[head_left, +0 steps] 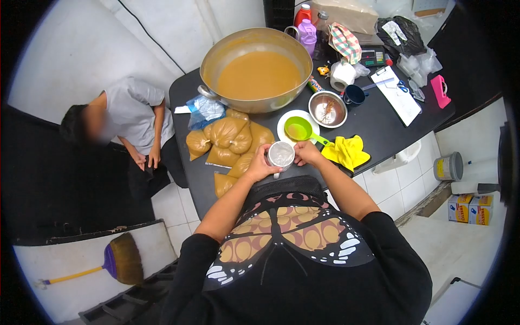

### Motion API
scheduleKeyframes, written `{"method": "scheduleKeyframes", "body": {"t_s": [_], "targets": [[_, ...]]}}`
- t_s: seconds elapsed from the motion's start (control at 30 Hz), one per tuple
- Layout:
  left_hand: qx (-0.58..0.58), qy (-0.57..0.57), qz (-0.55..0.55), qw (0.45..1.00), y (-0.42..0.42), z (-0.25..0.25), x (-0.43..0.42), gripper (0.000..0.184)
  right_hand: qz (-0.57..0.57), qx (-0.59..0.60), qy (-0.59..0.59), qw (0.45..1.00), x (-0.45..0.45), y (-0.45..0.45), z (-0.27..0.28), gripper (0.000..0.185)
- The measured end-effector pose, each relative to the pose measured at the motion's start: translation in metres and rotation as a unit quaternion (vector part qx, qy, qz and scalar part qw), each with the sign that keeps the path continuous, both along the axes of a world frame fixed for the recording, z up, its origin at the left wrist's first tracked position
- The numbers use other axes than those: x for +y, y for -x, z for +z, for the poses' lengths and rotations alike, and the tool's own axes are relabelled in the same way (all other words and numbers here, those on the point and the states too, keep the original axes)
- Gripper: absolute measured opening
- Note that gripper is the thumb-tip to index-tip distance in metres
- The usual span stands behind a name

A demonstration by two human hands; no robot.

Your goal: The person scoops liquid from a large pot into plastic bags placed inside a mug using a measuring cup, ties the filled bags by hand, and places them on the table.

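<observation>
My left hand [260,164] is wrapped around a white mug [277,168] held near the table's front edge. Wrinkled clear plastic, apparently a plastic bag [281,153], lines the inside of the mug. At the mug's right rim, my right hand [307,154] is closed, its fingertips pinching the edge of this plastic. Just beyond the hands, a green dipper [297,129] with some brown liquid rests on a white plate [281,131]. Knotted bags of brown liquid [226,133] lie piled to the left of my left hand.
A large metal pot [260,103] of brown liquid stands behind. Rightward are a steel bowl [340,120], a dark blue mug [355,94], a yellow cloth [347,153], a clipboard [401,103] and a scale [372,56]. Another person [132,111] sits at the left, hands in their lap.
</observation>
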State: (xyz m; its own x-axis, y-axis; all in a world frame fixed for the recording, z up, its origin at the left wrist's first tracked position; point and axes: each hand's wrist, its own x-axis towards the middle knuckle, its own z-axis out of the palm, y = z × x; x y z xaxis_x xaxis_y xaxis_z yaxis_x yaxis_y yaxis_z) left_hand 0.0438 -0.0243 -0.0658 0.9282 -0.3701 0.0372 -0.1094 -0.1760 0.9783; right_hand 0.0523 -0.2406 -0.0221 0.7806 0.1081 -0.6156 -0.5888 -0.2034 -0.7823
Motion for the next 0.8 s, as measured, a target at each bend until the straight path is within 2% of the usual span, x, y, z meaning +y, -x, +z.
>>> {"method": "scheduleKeyframes", "body": {"t_s": [0.07,0.17,0.2,0.23,0.27,0.37,0.47,0.5,0.57,0.67,0.7,0.8], "targets": [[0.032,-0.006,-0.009,0.999,0.003,0.006,0.003,0.088,0.012,0.024,-0.001,1.0,-0.003,0.001,-0.002,0.012],[0.133,0.037,-0.02,0.99,0.014,0.051,0.009,0.091,0.046,0.033,-0.01,0.998,-0.016,0.005,0.015,0.014],[0.133,0.036,-0.003,0.99,0.02,0.056,0.013,0.088,0.057,-0.075,0.098,0.991,-0.022,0.007,0.024,0.014],[0.131,0.036,0.013,0.991,0.028,0.058,0.018,0.085,0.068,-0.181,0.204,0.96,-0.029,0.008,0.032,0.014],[0.129,0.035,0.03,0.991,0.033,0.06,0.022,0.082,0.076,-0.285,0.304,0.906,-0.034,0.008,0.038,0.015],[0.066,-0.119,-0.002,0.991,0.043,0.04,0.03,0.062,0.079,-0.388,0.468,0.79,-0.043,0.011,0.049,0.02],[0.137,-0.134,-0.025,0.981,0.044,0.028,0.021,0.044,0.119,-0.337,0.544,0.759,-0.042,0.007,0.033,0.022],[0.114,-0.125,-0.03,0.985,0.042,0.035,0.017,0.042,0.124,-0.333,0.548,0.757,-0.042,0.008,0.027,0.022],[0.221,-0.13,-0.038,0.966,0.04,0.06,0.012,0.038,0.131,-0.329,0.559,0.75,-0.045,0.004,0.015,0.021],[0.308,-0.113,-0.036,0.944,0.04,0.068,0.008,0.033,0.076,-0.302,0.501,0.807,-0.049,-0.005,-0.015,0.019],[0.326,-0.105,-0.033,0.939,0.042,0.067,0.009,0.032,0.054,-0.253,0.451,0.854,-0.047,-0.005,-0.009,0.017],[0.316,-0.085,-0.045,0.944,0.042,0.058,0.01,0.029,0.024,-0.248,0.389,0.887,-0.045,-0.002,0.004,0.021]]}}
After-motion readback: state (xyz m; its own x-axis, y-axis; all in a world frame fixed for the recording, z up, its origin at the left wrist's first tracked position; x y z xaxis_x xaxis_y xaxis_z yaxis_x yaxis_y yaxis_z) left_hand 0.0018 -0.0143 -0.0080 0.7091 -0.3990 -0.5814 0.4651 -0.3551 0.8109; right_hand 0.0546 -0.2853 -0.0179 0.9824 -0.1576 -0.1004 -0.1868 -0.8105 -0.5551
